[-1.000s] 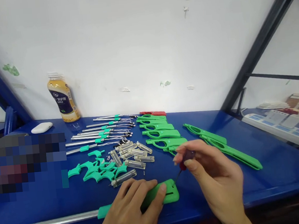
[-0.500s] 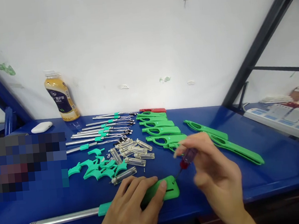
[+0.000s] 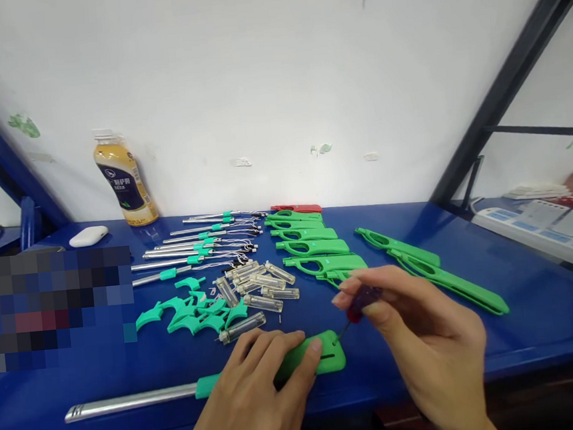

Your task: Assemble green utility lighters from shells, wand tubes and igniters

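Note:
My left hand point(image 3: 261, 388) is closed over the green handle of a long-nosed lighter point(image 3: 333, 361), pressing it to the blue table near the front edge. The lighter's silver metal tube points left. In my right hand point(image 3: 417, 337) is a small screwdriver point(image 3: 357, 308) with a dark red and purple handle, gripped between thumb and fingers. Its thin shaft slants down to the hole at the right end of the green handle. Whether a screw sits in that hole is too small to tell. A tiny screw point(image 3: 280, 319) lies beyond my left hand.
Clear fuel tanks point(image 3: 264, 302) and teal triggers point(image 3: 182, 318) lie in heaps beyond my left hand. Metal tubes with wires point(image 3: 170, 262) are lined up behind. Green handle shells point(image 3: 314, 247) lie in the middle and right. A yellow bottle point(image 3: 126, 182) stands by the wall.
My right thumb has closed in on the screwdriver's handle, where before it stood apart. The view has shifted slightly, while the screwdriver tip stays at the hole.

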Demonstrator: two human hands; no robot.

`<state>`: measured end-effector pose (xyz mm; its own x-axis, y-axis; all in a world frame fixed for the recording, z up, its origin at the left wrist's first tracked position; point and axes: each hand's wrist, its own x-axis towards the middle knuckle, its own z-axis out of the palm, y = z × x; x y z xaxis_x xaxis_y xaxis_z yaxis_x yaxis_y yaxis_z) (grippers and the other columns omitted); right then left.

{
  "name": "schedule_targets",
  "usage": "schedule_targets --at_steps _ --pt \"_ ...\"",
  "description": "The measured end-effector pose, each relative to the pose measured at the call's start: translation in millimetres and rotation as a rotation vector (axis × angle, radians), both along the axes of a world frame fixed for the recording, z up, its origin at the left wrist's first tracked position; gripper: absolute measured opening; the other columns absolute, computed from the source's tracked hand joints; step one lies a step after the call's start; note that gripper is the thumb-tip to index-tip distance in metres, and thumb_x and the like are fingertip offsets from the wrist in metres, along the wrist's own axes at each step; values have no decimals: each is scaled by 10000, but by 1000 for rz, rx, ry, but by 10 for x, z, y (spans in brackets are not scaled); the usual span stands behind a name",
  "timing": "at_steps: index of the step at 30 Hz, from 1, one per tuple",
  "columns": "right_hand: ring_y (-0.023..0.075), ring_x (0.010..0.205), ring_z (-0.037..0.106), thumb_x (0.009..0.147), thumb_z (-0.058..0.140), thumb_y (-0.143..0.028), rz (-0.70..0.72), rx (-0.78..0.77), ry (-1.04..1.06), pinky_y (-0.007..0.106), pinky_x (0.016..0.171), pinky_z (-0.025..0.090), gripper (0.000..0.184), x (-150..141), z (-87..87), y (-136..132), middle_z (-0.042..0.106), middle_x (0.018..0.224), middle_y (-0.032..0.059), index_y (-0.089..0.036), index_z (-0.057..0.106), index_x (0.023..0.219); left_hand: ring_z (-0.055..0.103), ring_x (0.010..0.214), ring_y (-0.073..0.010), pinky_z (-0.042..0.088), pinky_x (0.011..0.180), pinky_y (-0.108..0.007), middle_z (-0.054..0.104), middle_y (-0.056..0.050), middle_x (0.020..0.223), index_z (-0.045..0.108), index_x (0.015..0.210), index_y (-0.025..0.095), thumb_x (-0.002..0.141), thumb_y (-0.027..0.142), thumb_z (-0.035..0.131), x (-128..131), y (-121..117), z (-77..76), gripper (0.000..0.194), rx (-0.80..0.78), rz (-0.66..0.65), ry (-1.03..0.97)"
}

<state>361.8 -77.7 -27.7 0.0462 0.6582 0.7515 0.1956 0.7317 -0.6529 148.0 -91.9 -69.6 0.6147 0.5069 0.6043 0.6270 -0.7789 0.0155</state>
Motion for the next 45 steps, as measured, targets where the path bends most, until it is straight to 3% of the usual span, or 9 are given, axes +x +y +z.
schedule_targets --at_steps 3,8,14,19,24,29,35,39,45 --pt "163 827 635 903 832 -134 -81 104 -15 305 698 575 382 -19 -24 3 661 898 -5 -367 791 1202 703 1029 -269 620 906 -487 729 -123 1220 610 1416 170 1011 39 473 0 -12 2 447 4 -8 -6" --pt "183 1009 710 1086 577 -206 57 -17 -96 331 817 607 307 -16 -16 -14 745 1174 21 -370 744 1285 705 1026 -273 627 890 -485 731 -122 1216 611 1420 174 1010 53 483 10 -2 22 446 -10 -3 -16" --pt "164 847 652 927 809 -152 -40 71 -33 304 730 577 342 -31 7 -10 675 893 -12 -356 792 1201 708 1034 -274 625 898 -475 739 -122 1193 621 1407 167 993 53 479 21 -6 36 452 18 15 3" --pt "155 949 719 1095 560 -191 5 -36 -73 295 778 603 344 7 20 -13 766 1111 -11 -396 745 1301 681 1046 -254 584 925 -440 726 -104 1195 634 1405 196 1010 73 452 50 14 -77 452 63 16 -75" --pt "131 819 618 920 836 -192 -115 55 -48 263 743 558 338 -1 17 33 644 854 -50 -381 788 1196 674 1036 -249 569 929 -434 726 -103 1178 638 1410 186 1019 79 428 57 40 -136 457 70 9 -78" --pt "170 1052 702 1080 592 -204 -21 13 -142 303 854 595 294 25 13 -33 753 1181 -7 -363 759 1263 692 1029 -256 588 903 -448 731 -108 1173 642 1398 184 1023 86 436 24 32 -64 439 69 7 -79" --pt "151 881 641 949 758 -91 -55 95 -34 292 745 570 378 -26 -25 23 670 949 -18 -344 773 1230 729 1052 -260 617 921 -446 760 -100 1210 639 1395 187 1017 76 462 26 10 45 432 32 32 -8" --pt "161 876 625 967 756 -143 -65 111 6 292 708 546 215 21 28 26 657 947 -2 -307 770 1106 723 1052 -257 613 915 -438 756 -106 1217 634 1411 189 1035 82 452 22 9 32 431 22 16 -9" --pt "127 776 607 1096 564 -293 -168 -121 149 251 665 513 157 373 158 -163 611 955 -2 -303 715 1135 696 1122 -222 545 1005 -416 747 -70 1273 648 1415 233 1004 6 428 -20 -32 -32 519 40 40 36"
